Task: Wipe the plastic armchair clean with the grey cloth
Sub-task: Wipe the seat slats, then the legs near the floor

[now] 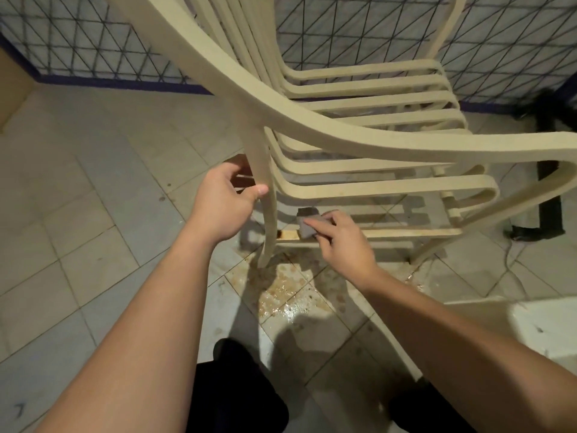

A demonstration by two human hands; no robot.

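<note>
Cream plastic armchair (359,142) stands tilted on the tiled floor (93,182). The left hand (223,201) grips its upright strut, thumb across the front. Under the right hand (340,237), fingertips (307,225) pinch the grey cloth (307,225) against a low stained rail.

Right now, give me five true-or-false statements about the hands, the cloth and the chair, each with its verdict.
1. The left hand grips a chair leg. True.
2. The right hand holds a yellow sponge. False: it holds the grey cloth.
3. The cloth is pressed to a low rail of the plastic armchair. True.
4. The floor under the chair is spotless. False: brownish wet stains show.
5. The chair lies on its side. False: it stands.
</note>
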